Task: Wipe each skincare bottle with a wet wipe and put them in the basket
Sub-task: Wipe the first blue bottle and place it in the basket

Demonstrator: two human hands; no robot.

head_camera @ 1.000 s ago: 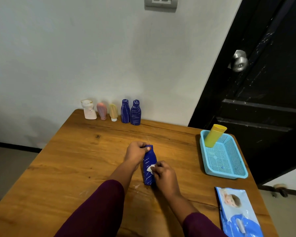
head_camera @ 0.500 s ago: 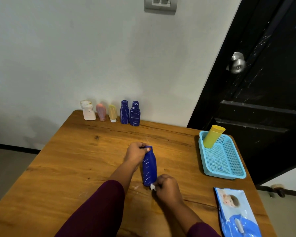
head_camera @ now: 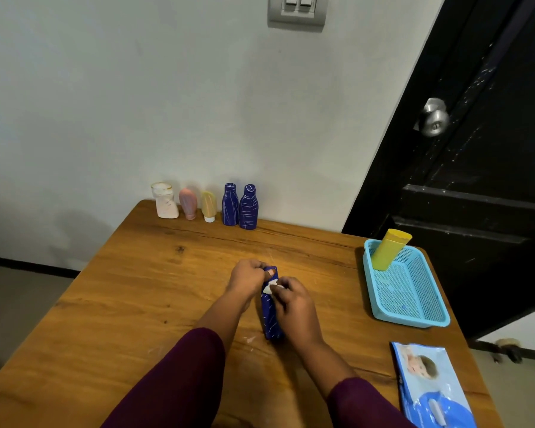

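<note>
- Five bottles (head_camera: 208, 205) lined up at the back edge of the table (head_camera: 136, 304), by the wall.
- left hand (head_camera: 247, 278): fingers curled round cap end of blue bottle (head_camera: 271, 319), mid-table.
- right hand (head_camera: 294, 304): fingertips pinch wet wipe (head_camera: 271, 287) against the bottle's upper part.
- basket (head_camera: 414, 322), table's right side: one yellow bottle (head_camera: 388, 250), leaning in far corner.
- wipes pack (head_camera: 430, 387): near-right corner.

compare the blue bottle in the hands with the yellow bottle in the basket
The blue bottle is dark blue with thin white lines; the yellow bottle is plain yellow. The blue bottle is gripped by the left hand while the right hand holds a white wipe on it; the yellow bottle leans untouched in the basket.
</note>
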